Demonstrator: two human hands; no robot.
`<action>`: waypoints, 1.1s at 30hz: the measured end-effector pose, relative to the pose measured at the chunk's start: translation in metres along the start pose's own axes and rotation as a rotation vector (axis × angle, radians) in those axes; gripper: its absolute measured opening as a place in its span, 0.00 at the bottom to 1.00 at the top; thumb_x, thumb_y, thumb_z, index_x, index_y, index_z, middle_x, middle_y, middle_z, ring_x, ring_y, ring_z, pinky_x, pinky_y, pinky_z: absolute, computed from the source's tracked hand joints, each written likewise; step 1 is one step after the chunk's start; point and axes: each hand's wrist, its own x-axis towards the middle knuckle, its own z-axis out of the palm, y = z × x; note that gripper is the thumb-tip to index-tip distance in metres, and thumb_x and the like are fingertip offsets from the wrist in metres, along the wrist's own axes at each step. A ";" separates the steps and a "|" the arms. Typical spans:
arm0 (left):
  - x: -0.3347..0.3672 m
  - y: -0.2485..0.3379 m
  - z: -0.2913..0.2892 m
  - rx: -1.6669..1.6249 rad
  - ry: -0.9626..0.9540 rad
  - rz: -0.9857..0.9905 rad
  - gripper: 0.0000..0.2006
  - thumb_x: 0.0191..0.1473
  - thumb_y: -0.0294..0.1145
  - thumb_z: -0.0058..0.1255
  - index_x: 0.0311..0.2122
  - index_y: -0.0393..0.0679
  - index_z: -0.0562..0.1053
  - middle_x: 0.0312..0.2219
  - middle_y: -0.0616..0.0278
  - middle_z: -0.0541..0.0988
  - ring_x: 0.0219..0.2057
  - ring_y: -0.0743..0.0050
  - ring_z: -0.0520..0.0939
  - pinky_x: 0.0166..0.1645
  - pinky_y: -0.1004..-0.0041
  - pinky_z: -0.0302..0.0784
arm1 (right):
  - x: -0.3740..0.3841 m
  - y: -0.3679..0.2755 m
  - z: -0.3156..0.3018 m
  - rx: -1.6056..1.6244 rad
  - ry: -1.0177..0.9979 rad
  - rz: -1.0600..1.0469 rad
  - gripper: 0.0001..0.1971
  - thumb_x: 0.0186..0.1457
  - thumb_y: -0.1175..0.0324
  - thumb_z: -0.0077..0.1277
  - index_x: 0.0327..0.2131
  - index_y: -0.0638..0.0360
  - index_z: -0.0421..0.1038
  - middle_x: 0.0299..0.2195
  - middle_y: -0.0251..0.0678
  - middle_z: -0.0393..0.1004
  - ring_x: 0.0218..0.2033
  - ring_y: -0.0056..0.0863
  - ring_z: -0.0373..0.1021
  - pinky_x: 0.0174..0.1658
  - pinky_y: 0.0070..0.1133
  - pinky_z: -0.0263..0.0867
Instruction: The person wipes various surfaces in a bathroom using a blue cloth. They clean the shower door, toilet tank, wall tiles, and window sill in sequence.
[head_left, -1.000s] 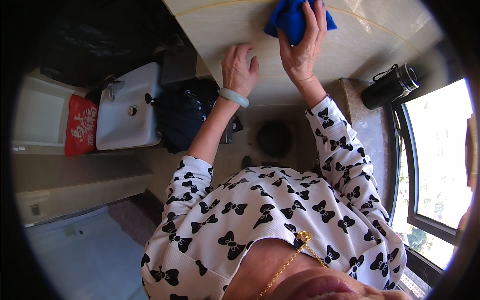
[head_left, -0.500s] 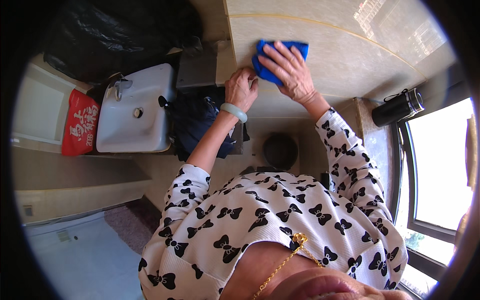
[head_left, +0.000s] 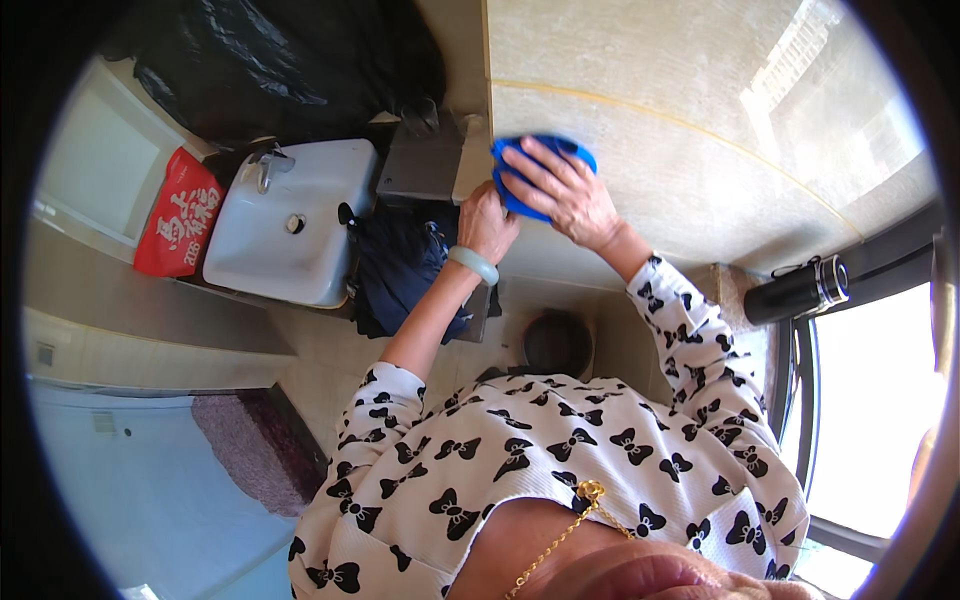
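Note:
My right hand [head_left: 568,197] presses a blue cloth [head_left: 522,165] flat against the beige tiled wall [head_left: 640,165], fingers spread over it. The cloth lies close to the wall's left edge. My left hand [head_left: 488,226], with a pale bangle [head_left: 472,265] on its wrist, is closed beside the cloth's lower left corner. Its fingertips are turned away, so what they grip, if anything, is hidden.
A white sink [head_left: 290,225] with a faucet [head_left: 270,165] stands at left, beside a red bag [head_left: 180,215]. Dark clothing [head_left: 400,265] is heaped right of it. Below the wall sits a dark bucket [head_left: 558,343]. A black flask [head_left: 795,290] rests by the window.
My right hand has slid the cloth left along the wall, toward its edge. My left hand stays beside it, fingers more tightly curled. The whole view has shifted a little.

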 end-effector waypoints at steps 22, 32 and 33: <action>0.007 0.031 -0.044 -0.025 0.236 0.038 0.18 0.42 0.22 0.59 0.40 0.37 0.66 0.33 0.49 0.73 0.35 0.53 0.77 0.40 0.62 0.73 | 0.023 -0.008 -0.030 -0.041 0.062 0.050 0.24 0.52 0.70 0.47 0.54 0.42 0.66 0.61 0.28 0.60 0.64 0.26 0.54 0.65 0.32 0.47; -0.019 0.049 -0.024 -0.190 0.239 0.071 0.18 0.46 0.27 0.61 0.41 0.40 0.67 0.30 0.57 0.76 0.27 0.68 0.78 0.33 0.70 0.74 | 0.079 0.028 -0.096 -0.046 0.356 0.234 0.34 0.43 0.70 0.53 0.59 0.54 0.61 0.63 0.42 0.56 0.65 0.47 0.48 0.64 0.42 0.44; -0.019 0.051 -0.025 -0.206 0.245 0.075 0.18 0.46 0.27 0.61 0.41 0.40 0.67 0.30 0.57 0.76 0.27 0.68 0.78 0.33 0.70 0.74 | 0.087 0.024 -0.097 -0.064 0.375 0.214 0.33 0.44 0.70 0.53 0.58 0.53 0.62 0.62 0.40 0.58 0.65 0.46 0.49 0.64 0.41 0.44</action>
